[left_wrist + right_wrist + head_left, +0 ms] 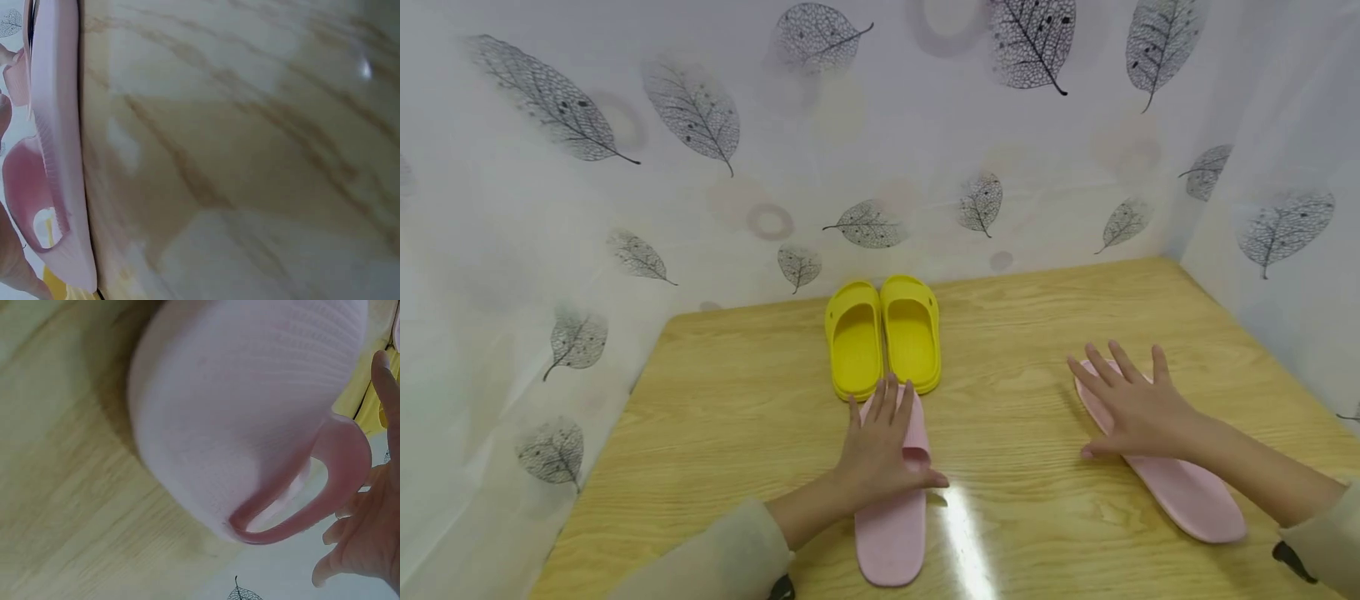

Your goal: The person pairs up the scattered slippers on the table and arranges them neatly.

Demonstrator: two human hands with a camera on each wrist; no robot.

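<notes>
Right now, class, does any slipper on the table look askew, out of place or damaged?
The pink slipper below the right hand lies slanted, well apart from the other pink slipper below the left hand, while the yellow slippers sit neatly side by side. I see no damage on the parts that show.

Two yellow slippers (854, 367), centre of the head view; two pink slippers (891, 537), one lower centre, one lower right; my left hand (872, 462) and right hand (1150, 421), two; one wood-grained tabletop (1015, 333).
</notes>
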